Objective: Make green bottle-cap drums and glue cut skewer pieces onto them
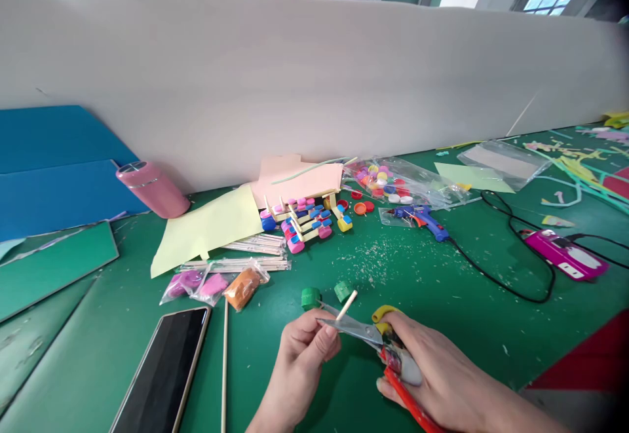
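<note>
Between the thumb and fingers of my left hand point(305, 351) is a short pale wooden stick point(347, 304), its free end pointing up and to the right. My right hand point(432, 367) grips a pair of scissors point(361, 332) with one yellow and one red handle. The scissor blades are parted and lie across the stick, close to my left fingertips. Just beyond the blades sit two green caps point(310, 298). A long wooden stick point(225, 367) lies on the green table point(265, 380) left of my left hand.
A phone point(162, 367) rests at the left, with bagged clay point(243, 287) beyond it. Small colourful models point(309, 220) sit mid-table. At the right are a blue glue gun point(422, 219), its black cord and a magenta device point(565, 254). A pink tumbler point(153, 190) stands back left.
</note>
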{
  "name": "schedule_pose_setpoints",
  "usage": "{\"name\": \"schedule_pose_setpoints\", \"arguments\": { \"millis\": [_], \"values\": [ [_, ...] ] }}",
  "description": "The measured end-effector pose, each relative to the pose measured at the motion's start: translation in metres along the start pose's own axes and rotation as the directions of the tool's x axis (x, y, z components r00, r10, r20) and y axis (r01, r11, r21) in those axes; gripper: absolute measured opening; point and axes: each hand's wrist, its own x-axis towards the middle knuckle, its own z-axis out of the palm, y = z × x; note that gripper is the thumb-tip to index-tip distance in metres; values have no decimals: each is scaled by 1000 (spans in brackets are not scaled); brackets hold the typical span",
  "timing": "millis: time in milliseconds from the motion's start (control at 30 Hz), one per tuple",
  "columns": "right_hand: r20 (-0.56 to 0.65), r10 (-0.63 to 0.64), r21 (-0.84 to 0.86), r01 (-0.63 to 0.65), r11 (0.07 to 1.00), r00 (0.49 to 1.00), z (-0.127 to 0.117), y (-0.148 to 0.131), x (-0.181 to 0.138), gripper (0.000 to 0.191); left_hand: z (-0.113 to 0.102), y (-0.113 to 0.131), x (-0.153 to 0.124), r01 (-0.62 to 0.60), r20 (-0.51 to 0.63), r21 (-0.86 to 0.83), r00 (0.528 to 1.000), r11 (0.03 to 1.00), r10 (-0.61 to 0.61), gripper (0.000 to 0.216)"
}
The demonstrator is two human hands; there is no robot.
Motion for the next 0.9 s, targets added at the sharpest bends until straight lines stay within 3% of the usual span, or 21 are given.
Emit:
{"name": "schedule_pose_setpoints", "arguments": {
  "millis": [100,233,500,567,767,900],
  "values": [
    [3,-5,6,5,1000,1000,-2,0,-2,27,3,3,2,54,67,-177,997,983,-43,13],
    [49,-8,27,6,1000,999,-4,-2,-4,17,5,3,1,86,106,-220,992,972,-64,11],
    [27,30,-1,-30,1000,999,0,-2,1,14,-1,-2,-1,-34,-46,219,998,975,45,21],
    [8,10,11,-10,1000,1000,-1,-3,2,19,-1,0,-1,-37,-26,162,999,986,42,22],
    [-9,-35,9,35,999,999,-6,-7,0,26,6,4,1,49,61,-213,997,976,-36,13],
    [27,-42,32,41,999,999,-6,-7,-3,23,8,5,0,99,114,-276,991,956,-70,13]
  ]
}}
